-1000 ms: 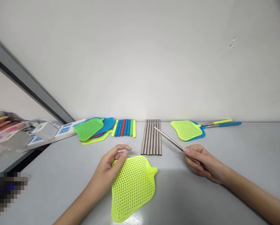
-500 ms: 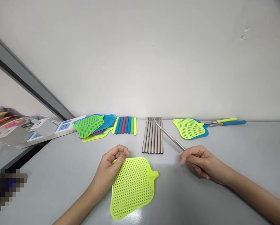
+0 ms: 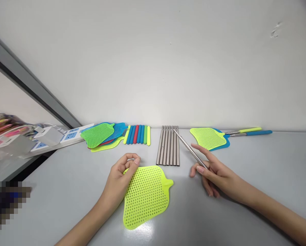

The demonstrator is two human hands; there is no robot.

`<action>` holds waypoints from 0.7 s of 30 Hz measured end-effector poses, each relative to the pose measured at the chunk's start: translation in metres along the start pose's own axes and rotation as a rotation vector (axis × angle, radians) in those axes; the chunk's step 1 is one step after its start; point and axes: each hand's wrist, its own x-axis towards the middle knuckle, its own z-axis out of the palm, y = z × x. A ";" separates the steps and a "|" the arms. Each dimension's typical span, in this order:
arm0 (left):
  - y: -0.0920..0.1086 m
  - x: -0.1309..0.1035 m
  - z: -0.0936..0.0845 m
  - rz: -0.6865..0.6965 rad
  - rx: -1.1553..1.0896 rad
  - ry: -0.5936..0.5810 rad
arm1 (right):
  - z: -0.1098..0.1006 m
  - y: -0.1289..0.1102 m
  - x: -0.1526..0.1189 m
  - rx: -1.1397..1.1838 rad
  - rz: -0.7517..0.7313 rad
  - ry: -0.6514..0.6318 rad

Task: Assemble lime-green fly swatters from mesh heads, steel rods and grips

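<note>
Pinching rod [image 3: 191, 149] toward its near end, right hand [image 3: 215, 172] leaves far tip free; left hand [image 3: 120, 174] grasps near mesh [image 3: 146, 198] by far-left corner, likely so neck [image 3: 169, 183] sits unobstructed.

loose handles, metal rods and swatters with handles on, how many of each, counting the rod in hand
Loose handles: 8
Rods in the row: 7
Rod in the right hand: 1
Swatters with handles on: 2
Total: 18
</note>
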 end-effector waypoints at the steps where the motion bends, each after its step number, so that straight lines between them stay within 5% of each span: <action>1: 0.000 0.000 0.000 0.009 0.016 0.007 | 0.000 0.000 0.000 0.006 -0.007 -0.004; 8: 0.001 0.000 0.000 0.084 0.070 -0.056 | -0.005 0.004 0.004 0.069 -0.004 -0.023; 21: 0.006 0.000 -0.001 -0.005 -0.046 -0.039 | -0.014 0.003 0.006 0.293 0.069 0.056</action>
